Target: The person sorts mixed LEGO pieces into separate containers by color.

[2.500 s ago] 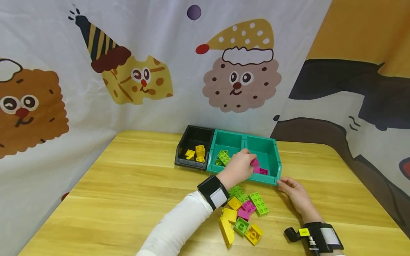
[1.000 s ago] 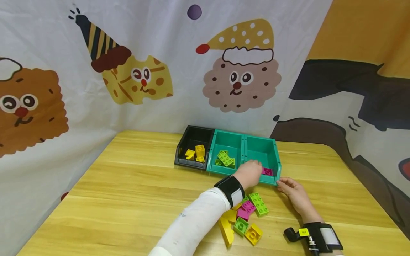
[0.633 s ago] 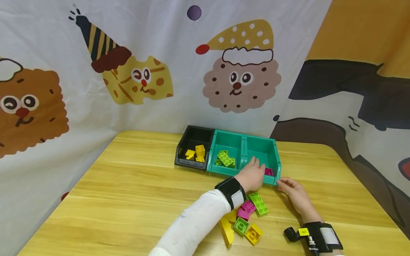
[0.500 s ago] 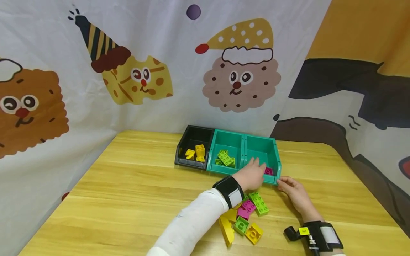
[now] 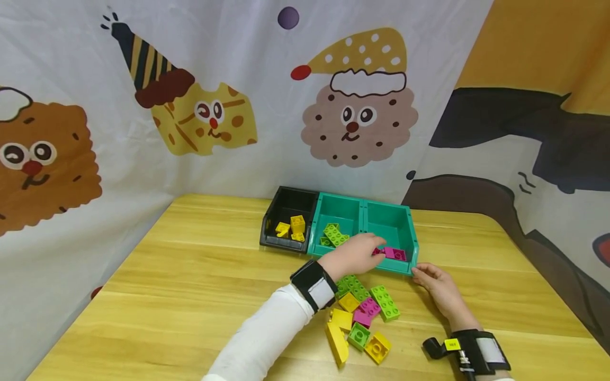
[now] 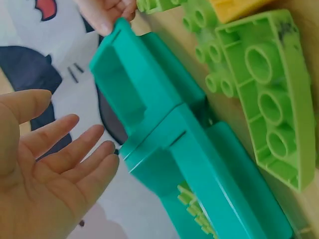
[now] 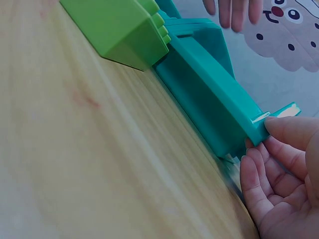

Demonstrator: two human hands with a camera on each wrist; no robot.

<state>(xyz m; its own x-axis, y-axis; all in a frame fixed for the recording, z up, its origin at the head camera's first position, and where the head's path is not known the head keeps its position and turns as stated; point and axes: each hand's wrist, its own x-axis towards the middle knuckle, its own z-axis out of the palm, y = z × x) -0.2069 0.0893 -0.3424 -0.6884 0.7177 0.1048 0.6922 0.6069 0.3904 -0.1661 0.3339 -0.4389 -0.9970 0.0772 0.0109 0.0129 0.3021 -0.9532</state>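
Pulling left hand [image 5: 355,255] back from bin [image 5: 411,248], fingers spread, holding nothing; pinching bin's front corner with right hand [image 5: 436,288], staying put

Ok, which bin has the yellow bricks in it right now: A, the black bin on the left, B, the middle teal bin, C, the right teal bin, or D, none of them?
A: the head view shows the yellow bricks lying in the black bin, while the middle teal bin holds green bricks and the right teal bin holds pink bricks.
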